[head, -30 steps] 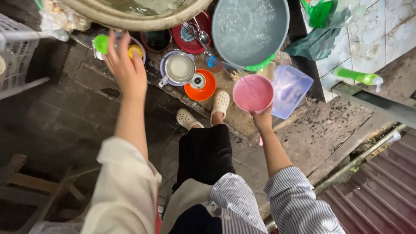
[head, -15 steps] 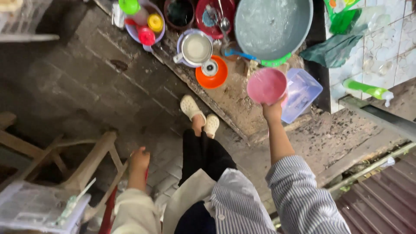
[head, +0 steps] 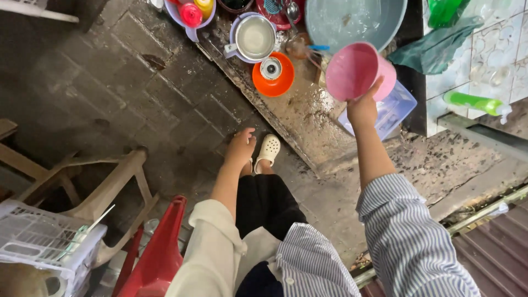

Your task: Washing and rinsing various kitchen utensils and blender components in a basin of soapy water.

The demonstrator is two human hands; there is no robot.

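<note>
pink cup held over the wet slab

the right hand [head: 363, 107] grips a smooth pink plastic cup [head: 358, 70] from below, thumb up one side, fingers wrapped round the far side; the cup is tilted, its round mouth facing the camera. it hangs just in front of the big grey-blue basin [head: 352, 19], a wide round tub with cloudy water.

the left hand [head: 240, 147] hangs empty, fingers loosely curled and holding nothing, above the dark brick floor near a pale perforated clog [head: 268, 151].

left of the basin sit an orange round bowl [head: 273, 74] with a small metal lid in it, and a shiny steel pot [head: 254, 37] in a lilac holder. below the basin, behind the cup, lies a clear bluish plastic box [head: 396, 110] on the wet, gritty concrete slab [head: 297, 110]. right of the basin: a crumpled green bag [head: 434, 49] and a green bottle [head: 476, 103] lying against pale tiles.

far down-left of the basin stand a worn beige plastic chair [head: 104, 181], a white lattice basket [head: 38, 242] and a red plastic stool [head: 159, 253].
</note>
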